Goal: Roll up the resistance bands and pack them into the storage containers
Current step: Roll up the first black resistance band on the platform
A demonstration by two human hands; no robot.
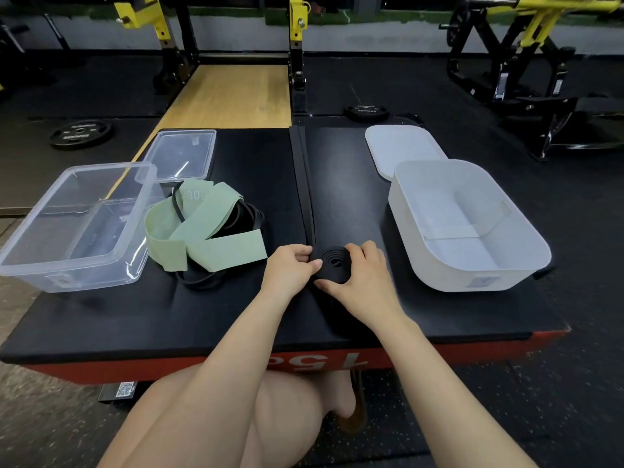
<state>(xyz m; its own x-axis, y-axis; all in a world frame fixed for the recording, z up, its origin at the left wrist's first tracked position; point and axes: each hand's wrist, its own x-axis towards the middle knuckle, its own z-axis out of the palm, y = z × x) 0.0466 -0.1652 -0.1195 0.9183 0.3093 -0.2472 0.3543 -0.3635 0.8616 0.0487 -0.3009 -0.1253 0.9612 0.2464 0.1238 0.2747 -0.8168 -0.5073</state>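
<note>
A black resistance band (304, 184) lies stretched away from me down the middle of the black platform (101, 325). Its near end is wound into a flat coil (334, 265). My left hand (290, 268) pinches the coil's left edge, and my right hand (358, 278) grips it from the right with thumb below and fingers over the top. A pale green band (216, 238) lies in a loose heap to the left, on top of more black bands (202, 282). A clear plastic container (77, 228) stands at the left and a white container (469, 224) at the right, both with nothing inside.
The clear lid (182, 153) lies behind the clear container, the white lid (401, 146) behind the white one. Weight plates (79, 131) lie on the gym floor beyond, with rack frames (297, 45) at the back. The platform's red front edge (472, 352) is just above my knees.
</note>
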